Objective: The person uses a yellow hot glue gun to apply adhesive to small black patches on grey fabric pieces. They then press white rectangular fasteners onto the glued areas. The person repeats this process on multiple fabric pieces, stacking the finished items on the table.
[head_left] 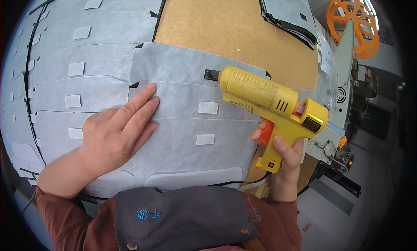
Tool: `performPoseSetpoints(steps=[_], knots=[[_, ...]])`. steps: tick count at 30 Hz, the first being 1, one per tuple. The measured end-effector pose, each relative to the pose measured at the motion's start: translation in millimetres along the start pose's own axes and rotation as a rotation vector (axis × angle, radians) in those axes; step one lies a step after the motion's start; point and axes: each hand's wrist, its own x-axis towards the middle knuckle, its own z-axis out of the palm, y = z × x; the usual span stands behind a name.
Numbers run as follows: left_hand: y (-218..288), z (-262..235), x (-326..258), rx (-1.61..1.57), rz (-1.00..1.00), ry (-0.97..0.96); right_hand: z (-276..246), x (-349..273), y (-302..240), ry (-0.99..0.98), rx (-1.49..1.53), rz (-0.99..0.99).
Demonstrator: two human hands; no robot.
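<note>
My right hand (pixel 289 153) is wrapped around the handle of a yellow hot glue gun (pixel 258 91), a fingertip at its orange trigger. The gun's dark nozzle points left, above a light grey fabric-like sheet (pixel 178 92). A translucent glue stick (pixel 335 128) sticks out of its back end. My left hand (pixel 115 129) lies on the overlapping grey sheets with its fingers stretched out, the tips near a small black corner tab (pixel 135 84). Small white rectangular pads (pixel 208 107) sit on the sheets, two of them between my hands.
A brown board (pixel 204 23) lies under the sheets, with a stack of black-edged grey pieces (pixel 286 9) at its far right. Rows of padded sheets (pixel 52 55) cover the left. A black cord (pixel 234 182) trails from the gun. An orange reel (pixel 354 27) and a machine stand right.
</note>
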Motion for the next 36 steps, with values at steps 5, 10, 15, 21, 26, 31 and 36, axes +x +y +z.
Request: performPoseSetpoints(steps=[5,10,15,21,26,31,36], knots=[[-0.7,0.7,-0.2,-0.003,0.0,-0.007,0.7,-0.4,0.5,0.014,-0.005,0.0],[0.6,0.4,0.1,-0.004,-0.004,-0.01,-2.8,-5.2,1.9,0.128,-0.047,0.041],[0.5,0.7,-0.5,-0.004,-0.009,-0.009,-3.6,-8.2,1.4,0.178,-0.014,0.031],[-0.7,5.8,0.7,0.04,0.006,0.06,-12.3,-8.7,5.5,0.069,0.016,0.016],[-0.3,5.4,0.7,0.037,0.005,0.055,-16.8,-13.7,10.2,0.048,0.03,0.006],[-0.8,6.0,1.0,0.033,0.009,0.056,-14.1,-15.1,9.5,0.081,0.017,0.007],[-1.0,5.9,1.3,0.031,0.013,0.055,-14.0,-11.6,7.3,0.053,0.02,0.007]])
